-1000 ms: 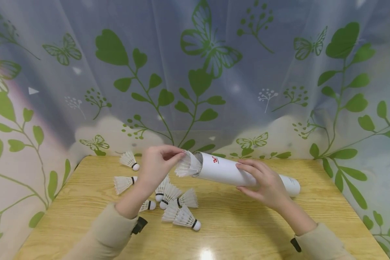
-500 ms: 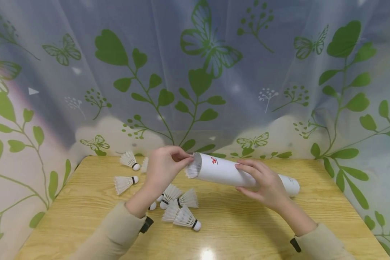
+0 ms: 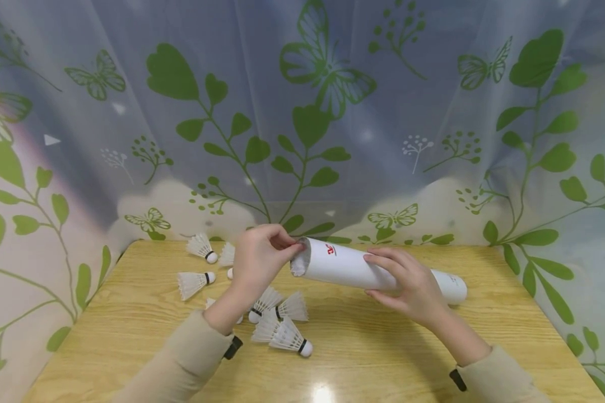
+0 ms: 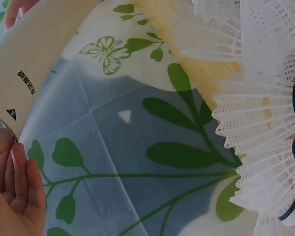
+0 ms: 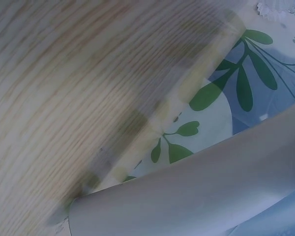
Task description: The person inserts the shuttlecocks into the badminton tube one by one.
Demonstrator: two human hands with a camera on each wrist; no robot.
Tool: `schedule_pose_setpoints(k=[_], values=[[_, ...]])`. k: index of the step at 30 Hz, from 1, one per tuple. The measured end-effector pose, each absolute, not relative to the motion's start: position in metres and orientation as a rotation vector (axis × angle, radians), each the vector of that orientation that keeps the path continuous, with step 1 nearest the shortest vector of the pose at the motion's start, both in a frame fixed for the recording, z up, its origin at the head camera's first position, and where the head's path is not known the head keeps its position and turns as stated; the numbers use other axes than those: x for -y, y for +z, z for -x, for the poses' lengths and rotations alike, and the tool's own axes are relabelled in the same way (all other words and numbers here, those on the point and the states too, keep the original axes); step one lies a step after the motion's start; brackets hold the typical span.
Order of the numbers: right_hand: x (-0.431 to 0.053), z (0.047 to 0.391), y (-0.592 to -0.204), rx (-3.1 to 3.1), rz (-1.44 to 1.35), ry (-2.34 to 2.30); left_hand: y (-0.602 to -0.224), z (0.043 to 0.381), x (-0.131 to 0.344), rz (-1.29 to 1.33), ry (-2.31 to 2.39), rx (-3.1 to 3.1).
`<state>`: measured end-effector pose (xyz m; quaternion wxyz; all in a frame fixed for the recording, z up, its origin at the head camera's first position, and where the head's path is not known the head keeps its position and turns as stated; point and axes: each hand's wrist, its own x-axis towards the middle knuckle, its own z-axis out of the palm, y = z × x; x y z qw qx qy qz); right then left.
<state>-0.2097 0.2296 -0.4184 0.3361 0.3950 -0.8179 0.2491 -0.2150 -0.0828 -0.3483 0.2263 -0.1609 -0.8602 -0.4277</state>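
Note:
My right hand (image 3: 410, 285) holds a white shuttlecock tube (image 3: 345, 263) around its middle, raised at a slant with its mouth to the left. At that mouth my left hand (image 3: 262, 258) pinches the skirt edge of a shuttlecock (image 3: 298, 267), nearly all of which is inside the tube. In the left wrist view my left hand (image 4: 17, 196) has its fingertips at the tube's rim, the skirt showing just inside. Black lettering marks the tube (image 4: 27, 81) there. Along the right wrist view's bottom the tube (image 5: 187, 196) crosses; only a sliver of a hand shows at the edge.
Several loose shuttlecocks lie on the wooden table (image 3: 373, 358), among them one near the front (image 3: 289, 337) and one at the left (image 3: 194, 284). My left forearm partly covers some. A curtain (image 3: 302, 140) with green leaves and butterflies hangs behind the table.
My left hand has moved right, pushing the shuttlecock into the tube until only the skirt's edge shows at the mouth. The right hand and tube have stayed nearly still.

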Motion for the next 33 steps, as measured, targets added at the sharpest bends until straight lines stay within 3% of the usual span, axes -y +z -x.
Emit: schedule_pose_setpoints(k=[16,33], values=[[-0.233,0.210,-0.419,2.168,-1.004,0.630,-0.343,0.213,0.098,0.482,-1.146,2.473],[-0.236,0.209,-0.416,2.191,-0.971,0.623,-0.360,0.215,0.182,0.251,-1.052,2.520]])
